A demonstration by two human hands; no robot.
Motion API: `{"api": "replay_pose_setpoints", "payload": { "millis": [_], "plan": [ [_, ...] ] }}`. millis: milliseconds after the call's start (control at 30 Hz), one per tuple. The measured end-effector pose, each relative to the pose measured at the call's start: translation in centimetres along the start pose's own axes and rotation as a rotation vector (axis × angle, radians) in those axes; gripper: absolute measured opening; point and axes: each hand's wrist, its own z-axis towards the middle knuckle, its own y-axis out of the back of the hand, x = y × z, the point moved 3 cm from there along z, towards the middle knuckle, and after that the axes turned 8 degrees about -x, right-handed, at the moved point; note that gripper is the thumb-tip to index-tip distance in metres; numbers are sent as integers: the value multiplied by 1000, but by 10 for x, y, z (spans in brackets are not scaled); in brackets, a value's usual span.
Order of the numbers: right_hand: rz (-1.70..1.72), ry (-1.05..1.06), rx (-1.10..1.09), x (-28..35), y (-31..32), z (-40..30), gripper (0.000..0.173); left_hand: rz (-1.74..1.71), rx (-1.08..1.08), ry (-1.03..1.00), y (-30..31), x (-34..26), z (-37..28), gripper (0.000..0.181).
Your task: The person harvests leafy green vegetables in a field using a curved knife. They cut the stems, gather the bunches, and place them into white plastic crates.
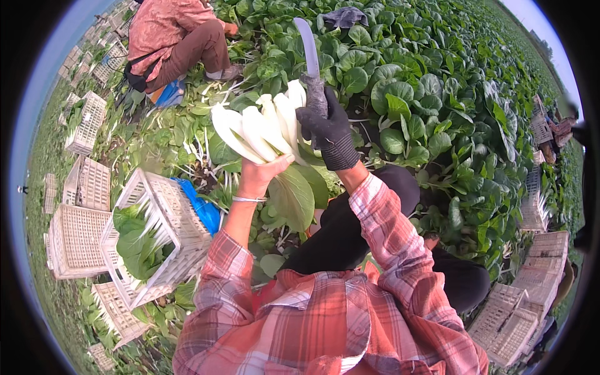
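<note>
Several heads of bok choy with thick white stalks (262, 126) are gathered in my bare left hand (265, 173), their stalk ends up and green leaves hanging below. My right hand (328, 124), in a black knitted glove, is closed around the wrapped handle of a knife (308, 49). Its curved blade points up, away from me. The gloved fingers are close beside the rightmost stalks; whether they touch them I cannot tell. Beyond and to the right grow leafy green plants (398, 93). Cut leaves (173, 126) are scattered on the ground to the left.
A plastic crate (180, 197) holding greens stands at my left, a blue plastic sheet (199, 206) against it. More crates (82, 239) are farther left, others (506, 318) at lower right. A person (178, 42) squats at upper left. A dark cloth (346, 17) lies on the plants.
</note>
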Motion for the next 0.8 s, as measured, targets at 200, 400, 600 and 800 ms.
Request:
{"api": "replay_pose_setpoints", "payload": {
  "millis": [200,400,600,800],
  "plan": [
    [289,-68,201,-25,6,-23,56,201,-156,-436,-8,-30,-37,67],
    [76,-76,183,-49,-17,-29,51,23,-115,-208,5,-9,-65,70],
    [-124,-250,208,-46,-40,-30,41,-81,-80,27,56,-16,-78,56],
    [-72,-109,166,10,46,31,50,884,-374,15,226,-138,-104,56]
  ]
}}
